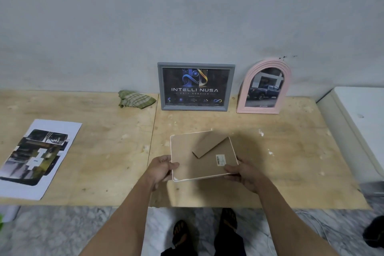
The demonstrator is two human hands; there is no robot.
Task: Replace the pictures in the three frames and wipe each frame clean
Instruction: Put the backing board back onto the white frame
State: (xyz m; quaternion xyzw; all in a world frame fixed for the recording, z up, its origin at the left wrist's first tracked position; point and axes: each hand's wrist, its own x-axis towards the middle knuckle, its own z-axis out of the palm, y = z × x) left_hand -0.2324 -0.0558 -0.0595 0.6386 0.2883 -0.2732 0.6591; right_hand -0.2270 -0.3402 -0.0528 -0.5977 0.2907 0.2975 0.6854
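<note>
- A white-rimmed frame (202,157) was held back-side up, just above the plywood table (104,151), its brown backing board and folded easel stand facing the camera.
- The left hand (163,169) gripped the frame's left edge, thumb curled over the backing.
- The right hand (242,172) gripped the lower right corner, thumb lying beside a small barcode label (220,160).
- A grey frame (196,86) with a dark logo print and a pink arched frame (264,87) with a truck picture stood leaning against the wall, side by side.
- A green checked cloth (135,99) lay crumpled left of the grey frame.
- Printed sheets (36,158) lay at the table's left end, well apart from the frames.
</note>
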